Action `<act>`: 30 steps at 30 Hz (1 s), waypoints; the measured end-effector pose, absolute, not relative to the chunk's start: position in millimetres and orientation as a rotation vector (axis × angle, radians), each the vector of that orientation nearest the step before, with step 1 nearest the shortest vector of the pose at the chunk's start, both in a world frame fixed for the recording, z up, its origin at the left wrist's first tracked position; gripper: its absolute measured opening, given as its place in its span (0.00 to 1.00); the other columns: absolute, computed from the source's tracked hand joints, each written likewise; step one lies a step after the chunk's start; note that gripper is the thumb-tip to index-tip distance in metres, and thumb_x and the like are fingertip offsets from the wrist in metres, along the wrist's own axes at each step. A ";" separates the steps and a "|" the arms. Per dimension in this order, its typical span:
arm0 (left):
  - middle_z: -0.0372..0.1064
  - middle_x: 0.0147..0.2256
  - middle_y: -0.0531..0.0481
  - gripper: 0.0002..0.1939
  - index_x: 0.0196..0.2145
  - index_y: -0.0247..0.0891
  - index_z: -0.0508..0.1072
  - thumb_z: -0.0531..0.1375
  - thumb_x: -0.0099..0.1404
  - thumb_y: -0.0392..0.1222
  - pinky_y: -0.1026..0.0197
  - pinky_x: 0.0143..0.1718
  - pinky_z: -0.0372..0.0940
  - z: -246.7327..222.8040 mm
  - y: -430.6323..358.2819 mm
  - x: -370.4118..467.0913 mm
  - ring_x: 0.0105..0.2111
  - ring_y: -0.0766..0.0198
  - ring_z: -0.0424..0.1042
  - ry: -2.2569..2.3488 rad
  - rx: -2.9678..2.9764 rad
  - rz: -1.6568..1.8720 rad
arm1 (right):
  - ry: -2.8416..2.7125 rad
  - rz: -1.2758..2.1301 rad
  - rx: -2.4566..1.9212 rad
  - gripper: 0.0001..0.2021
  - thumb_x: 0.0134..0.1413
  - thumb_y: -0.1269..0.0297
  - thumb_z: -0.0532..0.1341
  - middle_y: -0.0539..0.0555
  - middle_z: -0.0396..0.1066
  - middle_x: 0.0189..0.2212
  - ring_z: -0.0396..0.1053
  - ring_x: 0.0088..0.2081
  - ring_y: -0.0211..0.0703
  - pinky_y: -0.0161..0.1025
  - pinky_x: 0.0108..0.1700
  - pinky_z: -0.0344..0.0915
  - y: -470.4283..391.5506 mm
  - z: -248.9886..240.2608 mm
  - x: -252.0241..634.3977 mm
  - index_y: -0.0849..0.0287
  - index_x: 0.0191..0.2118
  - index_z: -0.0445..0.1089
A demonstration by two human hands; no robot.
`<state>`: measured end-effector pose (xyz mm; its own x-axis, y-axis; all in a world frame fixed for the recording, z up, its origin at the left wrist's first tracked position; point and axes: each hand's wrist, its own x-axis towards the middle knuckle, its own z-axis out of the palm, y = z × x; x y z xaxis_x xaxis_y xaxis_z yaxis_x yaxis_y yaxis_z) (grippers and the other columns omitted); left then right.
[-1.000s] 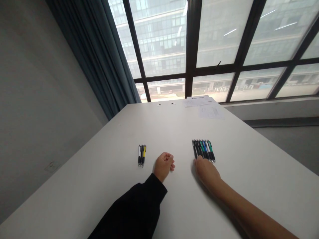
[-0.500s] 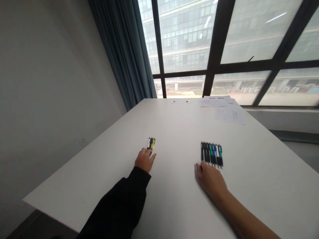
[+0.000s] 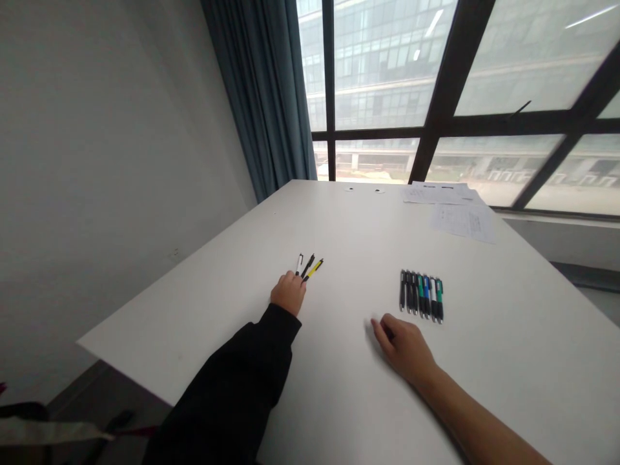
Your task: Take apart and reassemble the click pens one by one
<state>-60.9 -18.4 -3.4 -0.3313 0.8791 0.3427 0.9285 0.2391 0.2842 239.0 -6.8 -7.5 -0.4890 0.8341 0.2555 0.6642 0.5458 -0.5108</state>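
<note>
My left hand (image 3: 289,292), in a black sleeve, is closed round the lower ends of three pens: a white pen (image 3: 299,263), a black pen (image 3: 308,264) and a yellow pen (image 3: 314,268). Their upper ends fan out beyond my fingers. My right hand (image 3: 401,342) rests on the white table (image 3: 339,374) with its fingers curled and thumb apart, holding nothing. Just beyond it lies a side-by-side row of several pens, with black pens at the left, then green, a blue pen (image 3: 426,297), a white one and a green pen (image 3: 439,300) at the right end.
Sheets of paper (image 3: 465,221) lie at the table's far right. Two small white pieces are near the far edge. Behind the table are a blue curtain (image 3: 266,97) and a window; a grey wall stands at the left.
The three pens have spread from nearly parallel into a fan, and my left hand has closed round their lower ends. My right hand has drawn back from the pen row. The view has shifted.
</note>
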 end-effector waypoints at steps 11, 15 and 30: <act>0.67 0.35 0.49 0.09 0.38 0.37 0.74 0.56 0.71 0.43 0.61 0.38 0.66 3.3 -24.1 -20.6 0.34 0.64 0.68 -2.014 -2.348 -1.355 | -1.915 0.944 -1.159 0.23 0.66 0.52 0.55 0.56 0.75 0.42 0.69 0.22 0.37 0.38 0.29 0.66 0.1 -6.2 240.3 0.58 0.61 0.57; 0.65 0.32 0.51 0.11 0.36 0.37 0.74 0.56 0.71 0.45 0.61 0.37 0.63 4.1 -26.5 -10.0 0.33 0.63 0.66 -2.017 -2.653 -1.598 | -1.836 1.083 -1.181 0.14 0.67 0.50 0.54 0.52 0.73 0.28 0.68 0.23 0.41 0.38 0.27 0.65 1.1 -9.1 241.0 0.56 0.45 0.66; 0.71 0.30 0.51 0.11 0.33 0.36 0.74 0.69 0.58 0.44 0.62 0.36 0.66 -2.2 -13.5 -18.9 0.32 0.65 0.71 -2.336 -2.339 -2.426 | -1.624 1.246 -1.225 0.15 0.67 0.49 0.56 0.52 0.73 0.33 0.65 0.24 0.36 0.34 0.23 0.61 -0.1 -6.8 247.5 0.55 0.46 0.68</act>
<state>-18.9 -13.5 -2.2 -0.0622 0.9960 0.0648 0.0271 -0.0633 0.9976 247.5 -0.1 -6.8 -0.2716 0.9624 0.0041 0.2455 0.0734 -0.9666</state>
